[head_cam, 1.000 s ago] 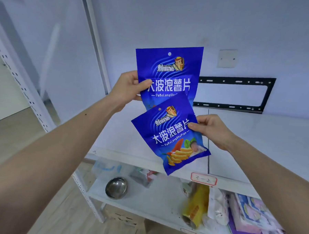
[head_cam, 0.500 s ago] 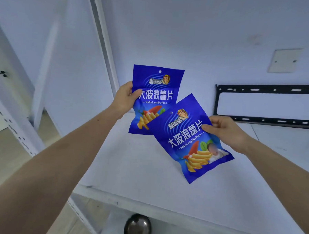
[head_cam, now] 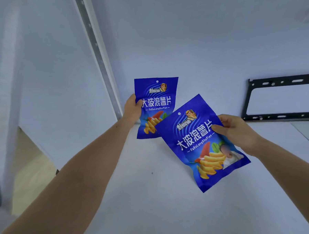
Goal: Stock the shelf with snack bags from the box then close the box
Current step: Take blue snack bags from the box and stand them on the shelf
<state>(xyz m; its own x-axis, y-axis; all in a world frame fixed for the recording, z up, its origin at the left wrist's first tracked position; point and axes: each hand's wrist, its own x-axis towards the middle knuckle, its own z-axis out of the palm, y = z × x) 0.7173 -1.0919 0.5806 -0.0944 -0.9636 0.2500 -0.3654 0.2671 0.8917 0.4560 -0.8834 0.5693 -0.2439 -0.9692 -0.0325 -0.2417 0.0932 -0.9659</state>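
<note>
Two blue snack bags with white lettering and a chip picture are held over the white shelf board [head_cam: 146, 197]. My left hand [head_cam: 132, 109] grips the left edge of the far bag [head_cam: 155, 106], which stands upright near the shelf's back left corner. My right hand [head_cam: 237, 132] pinches the right edge of the near bag [head_cam: 200, 142], which is tilted and overlaps the far bag's lower right corner. The box is out of view.
A white upright post [head_cam: 99, 56] runs diagonally at the shelf's back left. A black metal bracket [head_cam: 283, 98] is fixed to the wall at the back right. A floor strip [head_cam: 29, 173] shows at the left, beyond the shelf edge.
Both hands have carried the bags further in over the shelf, toward the back left corner. The view has moved closer, and the lower shelf with its bowl has dropped out of sight.
</note>
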